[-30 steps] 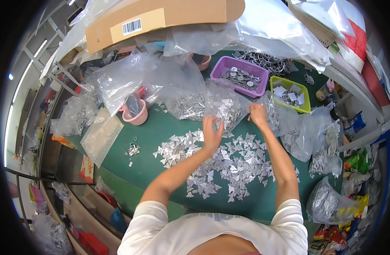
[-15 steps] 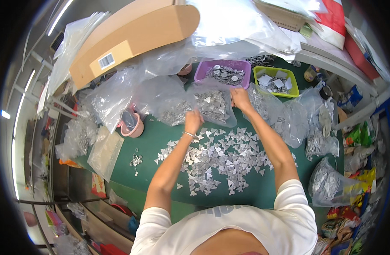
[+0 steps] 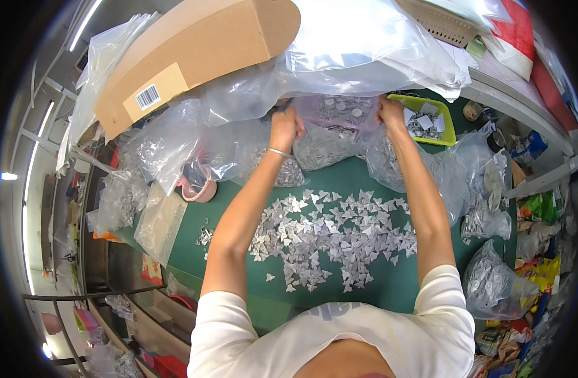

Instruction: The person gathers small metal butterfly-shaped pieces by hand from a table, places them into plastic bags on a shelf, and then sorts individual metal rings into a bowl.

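Left hand: the left hand was closed, its fingers curled on the upper left side of a clear bag; a silver bangle circled the wrist.
Right hand: the right hand was closed too, gripping the bag's upper right side, close to the lime-green basket.
Clear bag: it sat toward the far edge of the green worktop, its film spread between both hands and grey metal pieces gathered in its lower part.
Loose metal pieces: a wide, flat scatter of silvery, pointed metal pieces covered the middle of the worktop between the forearms; one piece lay apart, nearer the near edge.
Purple basin: the purple basin showed through the film, behind the bag.
Neighbouring bags: another filled bag lay just left of the held one, and a further bag just right.
Left side: a pink cup stood toward the worktop's left edge, with small metal parts nearer the near edge.
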`<move>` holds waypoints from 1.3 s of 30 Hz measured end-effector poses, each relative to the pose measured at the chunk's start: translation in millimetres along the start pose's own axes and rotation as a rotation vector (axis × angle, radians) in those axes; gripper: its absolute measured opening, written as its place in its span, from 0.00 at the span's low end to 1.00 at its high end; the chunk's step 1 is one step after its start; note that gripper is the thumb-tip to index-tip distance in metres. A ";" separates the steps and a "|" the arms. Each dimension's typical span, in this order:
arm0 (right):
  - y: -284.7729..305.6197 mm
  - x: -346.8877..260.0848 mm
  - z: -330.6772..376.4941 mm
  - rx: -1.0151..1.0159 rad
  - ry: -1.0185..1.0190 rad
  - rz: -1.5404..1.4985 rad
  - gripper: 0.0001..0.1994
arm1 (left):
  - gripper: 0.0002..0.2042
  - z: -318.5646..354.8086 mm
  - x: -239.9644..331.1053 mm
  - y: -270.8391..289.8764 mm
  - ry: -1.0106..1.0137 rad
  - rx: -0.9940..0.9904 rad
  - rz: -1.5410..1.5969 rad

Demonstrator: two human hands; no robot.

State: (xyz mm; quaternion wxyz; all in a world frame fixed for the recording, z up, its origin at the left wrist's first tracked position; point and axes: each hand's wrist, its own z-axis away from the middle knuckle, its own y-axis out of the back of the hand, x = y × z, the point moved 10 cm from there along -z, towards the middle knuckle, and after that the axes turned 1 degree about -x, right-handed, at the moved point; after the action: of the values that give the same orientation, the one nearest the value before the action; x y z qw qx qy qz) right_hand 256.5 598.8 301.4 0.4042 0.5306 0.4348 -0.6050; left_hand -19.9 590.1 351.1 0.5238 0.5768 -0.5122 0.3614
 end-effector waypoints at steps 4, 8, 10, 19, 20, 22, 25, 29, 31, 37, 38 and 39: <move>-6.5 -12.5 5.8 0.003 0.052 -0.119 0.16 | 0.26 14.0 -8.9 9.6 0.122 0.089 0.180; -26.4 -40.8 7.6 0.022 0.195 -0.196 0.12 | 0.23 -20.8 -13.2 35.6 0.042 0.167 0.434; -17.6 -24.2 -14.6 0.099 0.203 -0.274 0.09 | 0.22 -22.7 -13.5 33.1 0.010 0.105 0.360; 39.8 16.8 24.6 0.185 0.075 -0.188 0.17 | 0.29 34.0 -17.7 -52.3 0.163 -0.248 0.245; 40.0 19.7 36.1 0.176 0.058 -0.196 0.16 | 0.29 39.1 -22.6 -58.1 0.181 -0.278 0.249; 34.7 18.3 66.0 0.166 0.029 -0.212 0.17 | 0.29 46.2 -13.8 -50.0 0.171 -0.231 0.219; 18.5 -6.5 102.4 0.120 0.047 -0.200 0.20 | 0.30 44.6 -1.2 -46.1 0.139 -0.207 0.253; 21.1 -13.0 96.2 0.050 0.127 -0.279 0.21 | 0.28 42.2 4.0 -47.1 0.155 -0.257 0.315; 28.8 -5.9 84.6 0.089 0.125 -0.304 0.21 | 0.27 37.2 6.9 -52.9 0.131 -0.263 0.336; 61.3 24.5 51.6 0.135 0.080 -0.167 0.20 | 0.27 36.5 -20.2 -35.3 0.183 -0.023 0.445; 58.8 22.0 58.0 0.103 0.076 -0.148 0.20 | 0.26 41.6 -20.4 -33.1 0.177 -0.024 0.413; 54.2 18.2 65.4 0.067 0.074 -0.133 0.20 | 0.25 49.5 -19.0 -28.8 0.165 -0.022 0.379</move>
State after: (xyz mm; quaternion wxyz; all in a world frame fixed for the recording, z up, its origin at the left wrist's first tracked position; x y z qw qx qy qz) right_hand 287.0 519.8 282.0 0.3289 0.5358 0.4635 -0.6245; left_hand -2.0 543.8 316.9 0.4927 0.4327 -0.5709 0.4941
